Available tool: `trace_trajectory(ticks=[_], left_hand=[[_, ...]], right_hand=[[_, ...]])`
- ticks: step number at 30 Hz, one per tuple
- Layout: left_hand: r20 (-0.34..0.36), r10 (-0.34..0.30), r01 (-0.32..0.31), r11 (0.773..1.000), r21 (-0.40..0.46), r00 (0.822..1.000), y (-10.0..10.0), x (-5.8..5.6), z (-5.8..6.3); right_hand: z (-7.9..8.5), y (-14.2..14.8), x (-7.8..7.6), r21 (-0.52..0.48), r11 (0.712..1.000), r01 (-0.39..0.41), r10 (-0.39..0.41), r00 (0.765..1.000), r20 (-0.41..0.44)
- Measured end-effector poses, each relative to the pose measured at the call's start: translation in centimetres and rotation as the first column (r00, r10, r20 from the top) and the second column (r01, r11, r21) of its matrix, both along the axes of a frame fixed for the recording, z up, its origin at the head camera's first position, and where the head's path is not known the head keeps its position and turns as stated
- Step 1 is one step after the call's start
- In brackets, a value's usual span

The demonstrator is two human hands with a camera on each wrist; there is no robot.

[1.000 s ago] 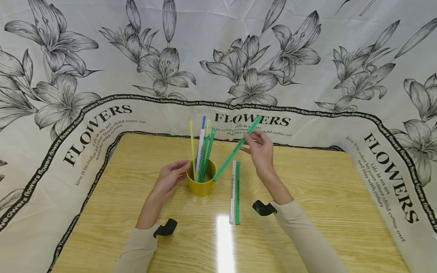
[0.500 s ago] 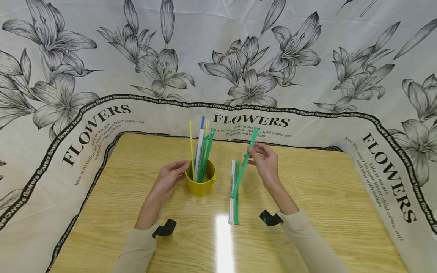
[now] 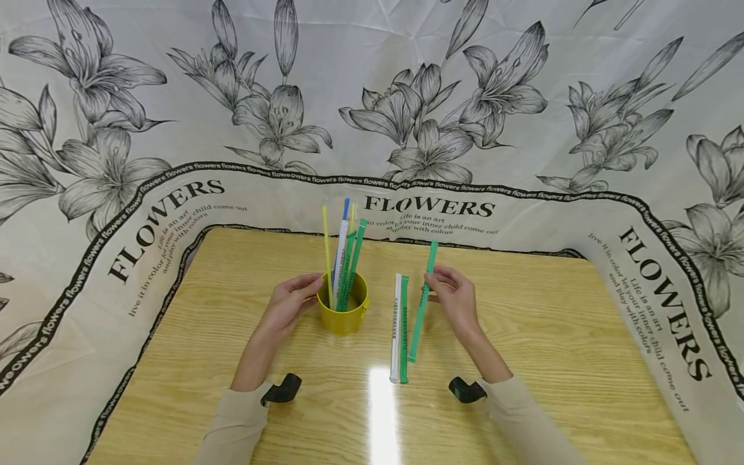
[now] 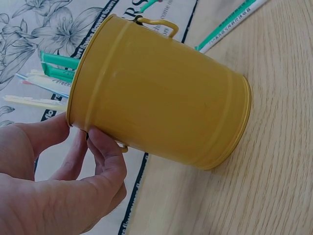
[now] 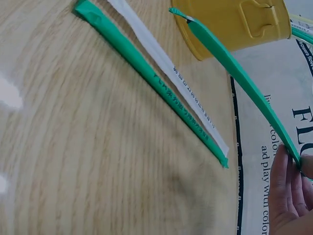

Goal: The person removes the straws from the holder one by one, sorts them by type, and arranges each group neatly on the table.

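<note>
My left hand (image 3: pixel 286 305) grips the rim and side handle of a small yellow bucket (image 3: pixel 343 322) that stands upright on the table. Several straws lean in it: a yellow straw (image 3: pixel 326 245), a blue one, and paper-wrapped ones, white and green (image 3: pixel 358 248). Between thumb and fingers, my right hand (image 3: pixel 456 300) pinches the upper part of a green wrapped straw (image 5: pixel 244 81), its lower end slanting down toward the table. Just left of it lie a white wrapped straw (image 3: pixel 396 336) and a green wrapped straw (image 5: pixel 142 68), side by side.
All this is on a light wooden table (image 3: pixel 203 349). Behind it and along both sides hangs a white cloth (image 3: pixel 360 148) printed with lilies and lettering. A bright light reflection (image 3: pixel 382 413) falls on the tabletop near the front.
The right hand has carried its green straw from the bucket's right rim, across the two lying straws, to their right side, and lower. The left hand and bucket have stayed in place.
</note>
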State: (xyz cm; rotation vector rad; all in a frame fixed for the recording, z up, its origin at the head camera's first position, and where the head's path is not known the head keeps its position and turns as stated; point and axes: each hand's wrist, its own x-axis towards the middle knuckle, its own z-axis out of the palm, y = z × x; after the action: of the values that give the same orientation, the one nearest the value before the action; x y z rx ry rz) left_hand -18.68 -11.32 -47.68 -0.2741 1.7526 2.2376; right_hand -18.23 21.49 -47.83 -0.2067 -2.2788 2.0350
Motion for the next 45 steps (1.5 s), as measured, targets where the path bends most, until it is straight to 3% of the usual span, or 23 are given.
trace_trajectory(ticks=[14,30,45], left_hand=[[-0.002,0.003,-0.003,1.000,-0.017,1.000,0.1,0.1,0.1],[-0.009,0.005,-0.005,1.000,-0.011,1.000,0.2,0.2,0.2],[-0.001,0.007,-0.007,1.000,-0.010,1.000,0.0,0.2,0.0]], right_hand=[[-3.1,1.0,0.9,0.105,0.994,-0.026,0.020,0.998,0.052],[-5.0,0.3,0.6,0.188,0.982,-0.028,0.015,0.997,0.071],[-5.3,-1.3,0.6,0.371,0.928,-0.034,0.023,0.999,0.032]])
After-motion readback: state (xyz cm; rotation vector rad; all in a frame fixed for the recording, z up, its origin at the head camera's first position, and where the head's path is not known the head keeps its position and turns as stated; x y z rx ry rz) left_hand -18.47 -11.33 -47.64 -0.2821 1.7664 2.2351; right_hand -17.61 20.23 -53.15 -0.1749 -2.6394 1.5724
